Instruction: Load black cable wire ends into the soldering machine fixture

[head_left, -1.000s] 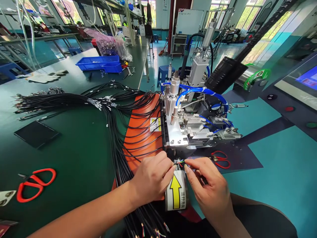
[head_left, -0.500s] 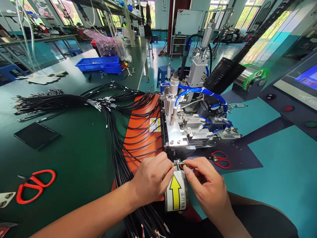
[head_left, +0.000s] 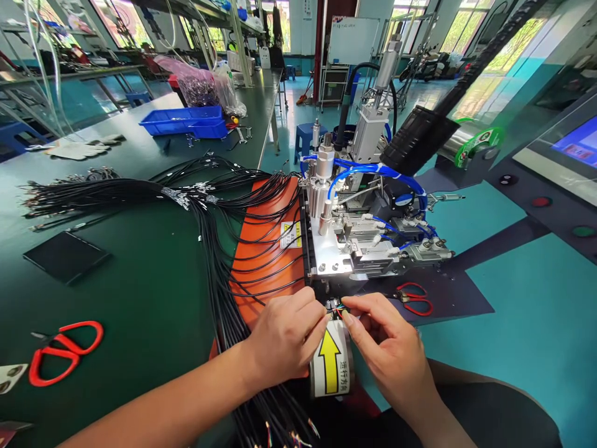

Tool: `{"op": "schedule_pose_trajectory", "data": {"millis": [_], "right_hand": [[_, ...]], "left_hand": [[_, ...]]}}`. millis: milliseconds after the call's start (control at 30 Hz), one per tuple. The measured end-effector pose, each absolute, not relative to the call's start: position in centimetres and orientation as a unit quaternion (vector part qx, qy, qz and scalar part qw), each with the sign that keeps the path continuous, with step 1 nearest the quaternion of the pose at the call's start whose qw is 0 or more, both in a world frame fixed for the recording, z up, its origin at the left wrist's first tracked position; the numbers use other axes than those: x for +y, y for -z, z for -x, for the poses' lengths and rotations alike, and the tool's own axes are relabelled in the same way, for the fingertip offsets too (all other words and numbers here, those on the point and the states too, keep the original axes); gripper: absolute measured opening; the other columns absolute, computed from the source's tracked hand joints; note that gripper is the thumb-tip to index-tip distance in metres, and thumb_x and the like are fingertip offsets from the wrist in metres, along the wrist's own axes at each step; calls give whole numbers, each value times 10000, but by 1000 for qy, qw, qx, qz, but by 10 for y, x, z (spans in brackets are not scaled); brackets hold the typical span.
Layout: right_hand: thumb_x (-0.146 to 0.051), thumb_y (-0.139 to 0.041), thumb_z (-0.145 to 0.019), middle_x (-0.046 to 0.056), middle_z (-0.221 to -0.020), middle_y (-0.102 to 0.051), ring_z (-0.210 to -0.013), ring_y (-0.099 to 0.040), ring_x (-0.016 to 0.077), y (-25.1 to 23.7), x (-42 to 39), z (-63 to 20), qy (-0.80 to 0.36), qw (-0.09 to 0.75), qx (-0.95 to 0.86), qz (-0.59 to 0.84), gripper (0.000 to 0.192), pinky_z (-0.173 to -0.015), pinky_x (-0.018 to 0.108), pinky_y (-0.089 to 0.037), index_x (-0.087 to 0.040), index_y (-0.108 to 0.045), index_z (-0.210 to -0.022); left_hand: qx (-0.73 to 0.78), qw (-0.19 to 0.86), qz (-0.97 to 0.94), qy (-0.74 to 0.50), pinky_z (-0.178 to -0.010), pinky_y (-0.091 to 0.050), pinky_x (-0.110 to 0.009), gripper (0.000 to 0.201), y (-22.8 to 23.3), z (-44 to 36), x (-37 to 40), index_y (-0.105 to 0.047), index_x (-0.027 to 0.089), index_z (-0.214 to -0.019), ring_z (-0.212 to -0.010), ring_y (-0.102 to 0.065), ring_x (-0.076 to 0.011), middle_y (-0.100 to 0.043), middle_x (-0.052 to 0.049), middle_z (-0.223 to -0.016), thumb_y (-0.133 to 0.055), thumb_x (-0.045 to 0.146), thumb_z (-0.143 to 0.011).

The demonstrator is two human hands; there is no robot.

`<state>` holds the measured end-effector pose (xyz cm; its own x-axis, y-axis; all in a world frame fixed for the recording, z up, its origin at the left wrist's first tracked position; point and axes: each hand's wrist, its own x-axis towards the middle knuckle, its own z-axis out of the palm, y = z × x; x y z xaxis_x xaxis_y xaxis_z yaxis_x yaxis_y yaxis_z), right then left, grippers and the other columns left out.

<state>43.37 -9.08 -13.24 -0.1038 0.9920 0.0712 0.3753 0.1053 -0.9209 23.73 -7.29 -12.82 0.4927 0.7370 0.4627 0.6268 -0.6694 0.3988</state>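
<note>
Between my two hands, at the front end of the machine (head_left: 333, 249), is the end of a black cable with thin coloured wires (head_left: 339, 308). My left hand (head_left: 291, 333) is closed, its fingertips pinched on the cable end. Thumb and forefinger of my right hand (head_left: 389, 342) pinch the coloured wires from the other side. Just below my fingertips is a metal cylinder with a yellow arrow label (head_left: 331, 361). Many black cables (head_left: 221, 286) run over the orange plate (head_left: 265, 230) left of the machine, and several stripped ends hang near my lap.
Red-handled scissors (head_left: 65, 348) lie on the green table at left, beside a black flat tray (head_left: 68, 255). Red-handled snips (head_left: 415, 300) rest right of my hands. A blue bin (head_left: 184, 121) stands farther back. A solder spool (head_left: 476, 146) and control panel (head_left: 541, 205) are at right.
My right fingertips have shifted slightly on the coloured wires, which are now spread a little differently. My left hand keeps its grip, and the view has moved very slightly.
</note>
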Motion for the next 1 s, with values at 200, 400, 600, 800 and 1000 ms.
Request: {"op": "schedule_pose_trajectory", "data": {"millis": [200, 400, 600, 800, 1000], "right_hand": [[-358, -623, -933, 18, -983, -652, -876, -618, 158, 137, -88, -434, -409, 402, -605, 551, 160, -742, 247, -490, -268, -706, -1036], [-399, -643, -913, 35, -959, -677, -896, -631, 177, 137, -87, -433, -438, 415, -569, 558, 195, -748, 254, -496, -236, -735, -972], [-430, -664, -884, 55, -912, -692, -859, -621, 191, 140, -83, -431, -476, 428, -533, 553, 248, -708, 265, -496, -202, -747, -940], [-441, -669, -883, 33, -842, -657, -764, -589, 158, 143, -82, -428, -509, 429, -496, 558, 259, -640, 247, -455, -191, -726, -918], [-494, -663, -871, 44, -803, -657, -721, -582, 166, 146, -82, -427, -529, 414, -476, 567, 338, -583, 247, -436, -164, -701, -937]], "left_hand": [[388, 92, -859, -322, -544, -323, -291, 201, 127, -237, -72, -635, 134, -798, -610, -438, -137, -471, -10, -693, -508, 146, -954], [399, 96, -854, -319, -546, -322, -295, 204, 128, -238, -73, -639, 135, -799, -603, -439, -136, -472, -8, -695, -508, 152, -955], [399, 85, -857, -314, -547, -315, -294, 209, 128, -238, -73, -631, 141, -794, -602, -438, -138, -466, -8, -691, -498, 152, -954], [405, 86, -858, -303, -548, -318, -302, 221, 129, -238, -73, -632, 140, -783, -606, -446, -144, -472, -14, -693, -496, 159, -955], [411, 87, -856, -301, -549, -342, -301, 216, 130, -238, -73, -648, 146, -817, -609, -457, -146, -493, -16, -707, -494, 178, -965]]}}
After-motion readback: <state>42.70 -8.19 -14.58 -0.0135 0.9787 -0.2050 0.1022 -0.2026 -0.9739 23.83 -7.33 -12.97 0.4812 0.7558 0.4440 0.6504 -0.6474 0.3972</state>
